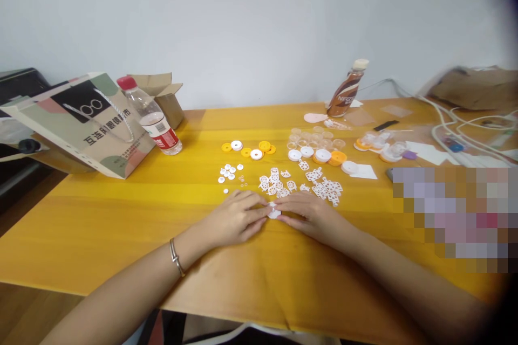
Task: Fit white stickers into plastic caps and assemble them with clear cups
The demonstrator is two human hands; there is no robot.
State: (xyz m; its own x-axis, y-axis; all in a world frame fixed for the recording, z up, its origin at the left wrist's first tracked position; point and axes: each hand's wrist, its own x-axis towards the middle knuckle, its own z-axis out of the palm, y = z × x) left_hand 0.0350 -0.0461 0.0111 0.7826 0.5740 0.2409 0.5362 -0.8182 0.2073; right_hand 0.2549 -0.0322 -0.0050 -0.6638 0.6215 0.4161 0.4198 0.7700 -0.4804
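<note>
Between my two hands, low over the wooden table, is a small white plastic part (274, 211); its exact kind is too small to tell. My left hand (239, 216) pinches it from the left, and my right hand (308, 212) pinches it from the right. Fingers cover part of its edge. Just beyond my hands lie several flat white cut-out pieces (275, 184), with more white lattice pieces (327, 188) to the right. Small white discs (230, 171) are grouped beyond my left hand, beside a few tiny clear rings (243, 179).
Farther back sit yellow and white wheel-like discs (256, 154) and clear round cups (315, 137). A paper bag (117, 145) and a water bottle (157, 129) stand left, a brown coffee bottle (345, 91) back right. White cables (441, 124) and assembled clear-and-orange pieces (378, 141) occupy the right.
</note>
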